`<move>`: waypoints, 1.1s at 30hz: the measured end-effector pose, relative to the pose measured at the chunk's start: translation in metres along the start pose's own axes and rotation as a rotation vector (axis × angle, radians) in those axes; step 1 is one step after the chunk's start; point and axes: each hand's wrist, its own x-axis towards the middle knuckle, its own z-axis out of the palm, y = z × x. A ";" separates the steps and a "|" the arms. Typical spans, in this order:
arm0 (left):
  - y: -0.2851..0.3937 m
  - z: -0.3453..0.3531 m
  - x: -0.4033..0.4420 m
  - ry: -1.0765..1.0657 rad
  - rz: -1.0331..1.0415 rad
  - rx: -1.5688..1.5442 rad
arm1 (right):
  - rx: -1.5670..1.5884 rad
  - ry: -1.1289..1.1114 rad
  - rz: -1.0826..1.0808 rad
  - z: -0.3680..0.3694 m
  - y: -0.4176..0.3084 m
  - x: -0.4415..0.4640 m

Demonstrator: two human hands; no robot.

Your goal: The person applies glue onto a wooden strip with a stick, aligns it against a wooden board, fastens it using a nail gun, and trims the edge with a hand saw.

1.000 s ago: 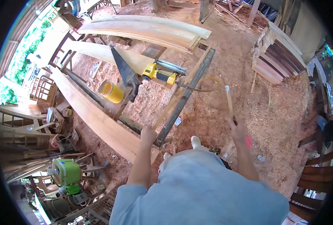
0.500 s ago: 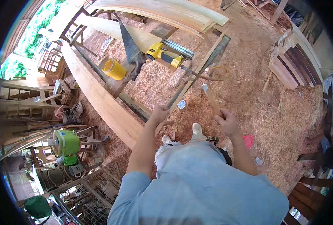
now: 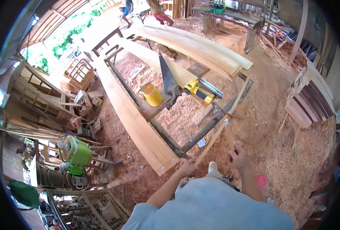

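Observation:
My left hand (image 3: 186,168) is closed around the near end of a long thin wood strip (image 3: 210,146). The strip runs forward and right, its far part over the end of the dark metal frame (image 3: 206,133). In my right hand (image 3: 239,158) is a short wooden stick with a pale tip (image 3: 229,134), pointing up and forward; whether it is a brush I cannot tell. Left of my left hand ends a long wooden board (image 3: 139,134). Further ahead lie a handsaw (image 3: 167,74), a yellow nail gun (image 3: 195,87) and a yellow tub (image 3: 152,96).
Long boards (image 3: 193,44) are stacked at the back. A wooden slatted piece (image 3: 311,99) stands at right. A green container (image 3: 78,150) is on the left. Wood shavings (image 3: 277,153) cover the floor, with a pink scrap (image 3: 260,181). Two people (image 3: 158,13) are partly visible far off.
My view has tilted upward and turned left, bringing the far bench and people in. My left hand, still on the strip, is now beside the board's near end. The right hand keeps its stick.

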 end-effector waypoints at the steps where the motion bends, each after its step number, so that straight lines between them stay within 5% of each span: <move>1: 0.007 -0.005 -0.005 0.003 0.013 -0.001 | 0.062 0.024 0.046 0.012 -0.013 -0.010; 4: 0.013 -0.015 -0.025 -0.013 0.026 0.075 | 0.034 -0.057 0.050 0.034 -0.009 -0.019; 6: 0.015 -0.017 -0.034 -0.055 -0.115 -0.198 | -0.003 -0.055 -0.011 0.048 -0.009 -0.026; 7: 0.049 -0.030 -0.059 -0.049 -0.166 -0.026 | -0.012 -0.064 0.014 0.053 -0.010 -0.029; 10: 0.003 -0.025 -0.084 -0.109 -0.207 -0.326 | -0.066 -0.057 0.038 0.054 0.019 -0.030; 12: -0.036 -0.018 -0.085 -0.069 -0.127 -0.256 | -0.099 -0.078 0.034 0.053 0.036 -0.053; 13: -0.016 -0.027 -0.101 -0.063 -0.256 -0.265 | -0.044 -0.055 0.082 0.057 0.032 -0.060; 18: -0.037 -0.023 -0.113 0.100 -0.159 -0.119 | -0.098 -0.101 0.038 0.071 0.063 -0.077; 24: -0.039 -0.027 -0.127 -0.189 0.016 -0.268 | 0.060 -0.008 0.093 0.110 0.032 -0.109; 26: -0.049 -0.009 -0.128 0.011 0.103 -0.341 | 0.120 -0.060 0.093 0.112 0.024 -0.121; 33: -0.083 0.007 -0.088 -0.139 0.113 -0.379 | 0.183 -0.026 0.060 0.096 0.074 -0.140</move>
